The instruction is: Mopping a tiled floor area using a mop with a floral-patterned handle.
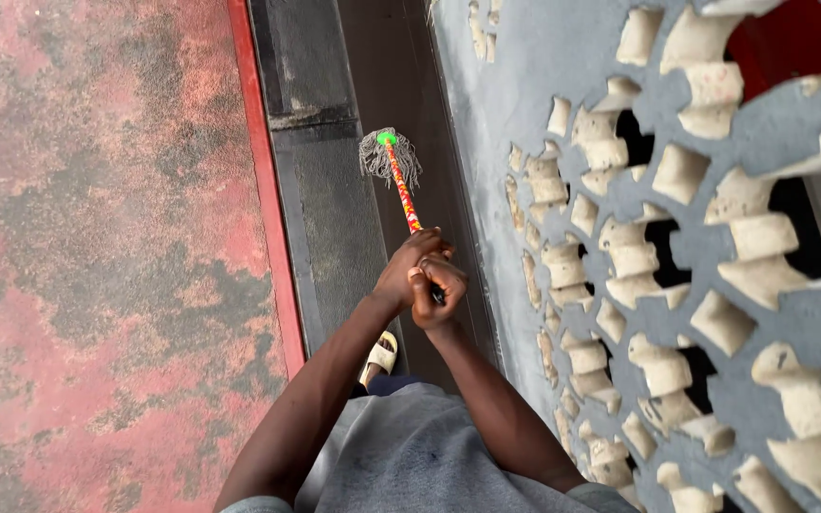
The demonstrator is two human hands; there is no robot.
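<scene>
left hand (405, 273) clenched on mop handle (402, 188) | right hand (439, 290) clenched just below it | mop head (389, 157) pressed in gutter (334, 209), far | wall (525, 95) at right

Nope, no packages, labels, signs or screens anywhere in this shot.
</scene>
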